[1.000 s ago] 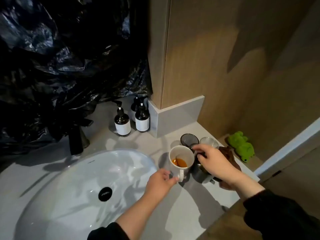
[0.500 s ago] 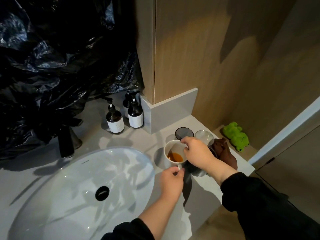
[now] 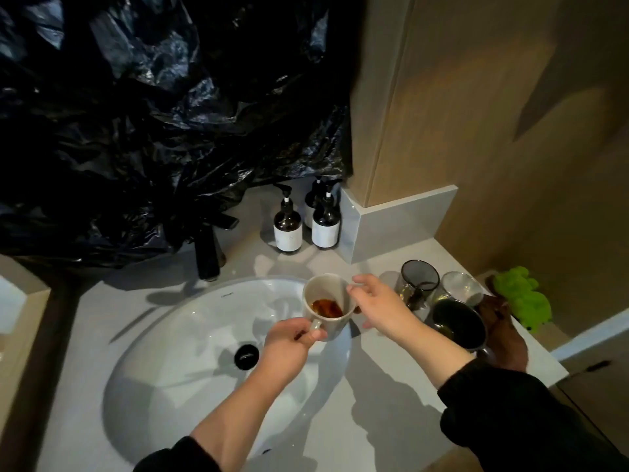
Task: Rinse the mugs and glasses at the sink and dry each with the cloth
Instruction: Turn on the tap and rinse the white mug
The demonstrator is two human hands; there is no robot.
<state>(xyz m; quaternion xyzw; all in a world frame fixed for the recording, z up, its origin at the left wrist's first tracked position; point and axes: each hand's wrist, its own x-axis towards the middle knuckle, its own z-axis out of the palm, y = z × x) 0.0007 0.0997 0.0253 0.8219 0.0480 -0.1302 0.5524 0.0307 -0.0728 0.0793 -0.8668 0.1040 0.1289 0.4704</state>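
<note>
My left hand (image 3: 289,342) grips the handle of a white mug (image 3: 328,304) with brown liquid at its bottom, held tilted over the right rim of the white sink (image 3: 177,356). Beside the mug's right edge my right hand (image 3: 381,306) hovers with loose fingers, its fingertips at the rim. On the counter to the right stand a smoky dark glass mug (image 3: 419,279), a clear glass (image 3: 461,287) and a dark metallic mug (image 3: 457,321). A dark brown cloth (image 3: 503,335) lies just right of them.
A black faucet (image 3: 207,257) stands behind the sink under crumpled black plastic sheeting (image 3: 153,114). Three dark pump bottles (image 3: 289,223) sit at the back by a grey corner upstand. A green plush toy (image 3: 524,298) lies on the ledge at far right.
My left hand has lifted the white mug off the counter and carried it left, over the sink's rim. My right hand has let go of the mug's rim and opened.
</note>
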